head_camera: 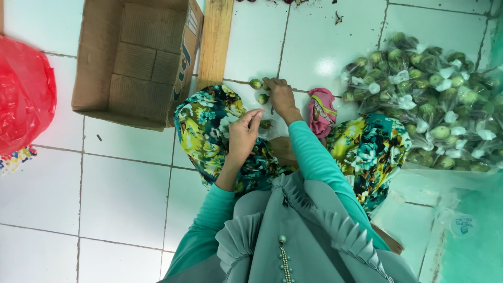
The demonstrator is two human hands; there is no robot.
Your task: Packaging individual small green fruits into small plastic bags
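- The person sits on the white tiled floor [126,194], knees covered in floral green-and-yellow fabric, teal sleeves running down to both hands.
- The right hand [281,97] reaches forward, palm down, fingers spread over a few small round green fruits with leafy caps [256,84] lying loose on the tile. Fingertips touch or sit just beside them; I honestly can't tell if that grip is clenched on one or only resting.
- The left hand [244,133] is raised over the left knee, thumb and fingers pinched together. Something thin may be in the pinch, but it's too small to make out.
- One more green fruit [265,124] sits right by the left fingertips.
- To the right: a big heap of clear plastic bags stuffed with the same green fruits [429,99].
- Upper left: an open brown cardboard box [136,57] with a pale wooden plank [216,39] just beside it.
- Far left edge: a red plastic bag [23,94].
- A pink folded cloth [321,111] lies by the right wrist.
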